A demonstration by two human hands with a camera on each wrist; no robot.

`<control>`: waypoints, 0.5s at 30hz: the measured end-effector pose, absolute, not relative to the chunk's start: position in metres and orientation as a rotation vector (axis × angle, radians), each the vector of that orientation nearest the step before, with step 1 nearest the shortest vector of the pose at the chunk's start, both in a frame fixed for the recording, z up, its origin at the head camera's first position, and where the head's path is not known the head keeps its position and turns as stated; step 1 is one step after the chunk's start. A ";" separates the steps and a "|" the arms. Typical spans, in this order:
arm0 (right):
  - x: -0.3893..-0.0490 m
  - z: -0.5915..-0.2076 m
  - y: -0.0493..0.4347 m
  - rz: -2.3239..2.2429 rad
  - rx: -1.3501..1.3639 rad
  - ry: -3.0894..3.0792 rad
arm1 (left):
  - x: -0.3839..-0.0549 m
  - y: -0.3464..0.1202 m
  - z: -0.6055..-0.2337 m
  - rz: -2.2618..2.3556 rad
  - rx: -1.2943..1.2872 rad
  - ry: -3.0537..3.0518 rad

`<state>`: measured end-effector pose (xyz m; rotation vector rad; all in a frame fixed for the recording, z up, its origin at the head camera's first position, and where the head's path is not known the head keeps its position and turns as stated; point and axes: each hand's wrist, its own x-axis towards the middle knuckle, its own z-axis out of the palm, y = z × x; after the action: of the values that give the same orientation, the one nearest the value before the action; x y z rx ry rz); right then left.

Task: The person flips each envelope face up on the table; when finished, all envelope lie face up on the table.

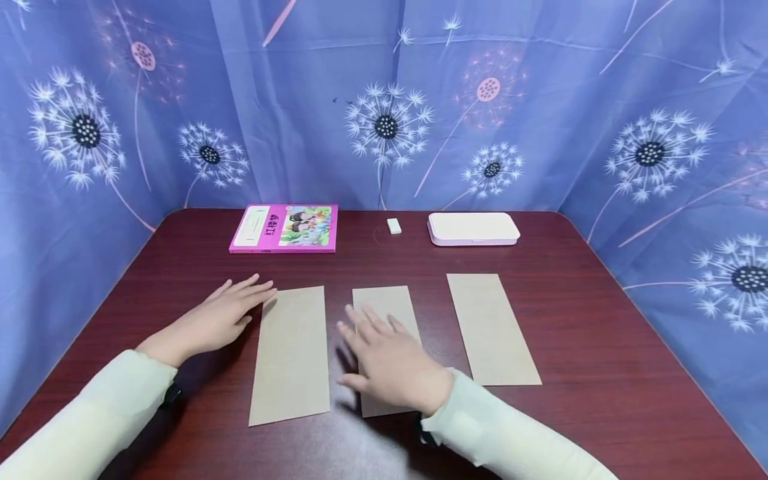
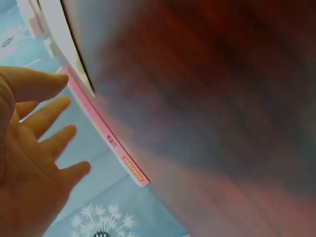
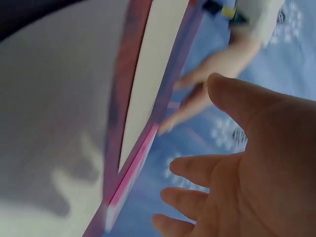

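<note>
Three tan paper strips lie apart on the dark red table: a left strip (image 1: pixel 294 360), a middle strip (image 1: pixel 393 297) and a right strip (image 1: pixel 495 330). My left hand (image 1: pixel 222 321) is at the upper left corner of the left strip, its fingertips overlapping that edge in the head view. Over the middle strip hovers my right hand (image 1: pixel 393 363), slightly blurred, fingers spread and covering much of the strip. In the right wrist view its shadow falls on pale paper (image 3: pixel 49 123) below the palm. Neither hand holds anything.
Along the back of the table (image 1: pixel 576 300) lie a pink book (image 1: pixel 285 230), a small white eraser (image 1: pixel 393 226) and a white case (image 1: pixel 474 229). A blue curtain (image 1: pixel 312 133) with dandelion prints encloses the back and sides.
</note>
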<state>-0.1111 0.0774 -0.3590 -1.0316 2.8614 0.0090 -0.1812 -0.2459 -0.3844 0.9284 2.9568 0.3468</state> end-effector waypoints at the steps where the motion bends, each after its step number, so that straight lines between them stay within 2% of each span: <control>1: -0.110 -0.359 0.070 0.047 -1.063 2.856 | -0.184 -0.246 -0.384 0.332 0.955 2.960; 8: -0.101 -0.368 0.030 0.273 -1.159 2.811 | -0.197 -0.241 -0.386 0.255 1.069 2.933; 15: -0.100 -0.375 0.018 0.431 -1.327 2.792 | -0.196 -0.236 -0.389 0.179 1.075 2.895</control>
<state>-0.0998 0.0185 -0.3751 -1.3270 2.7919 0.4311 -0.1964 -0.2363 -0.3891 1.0754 2.8954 0.1789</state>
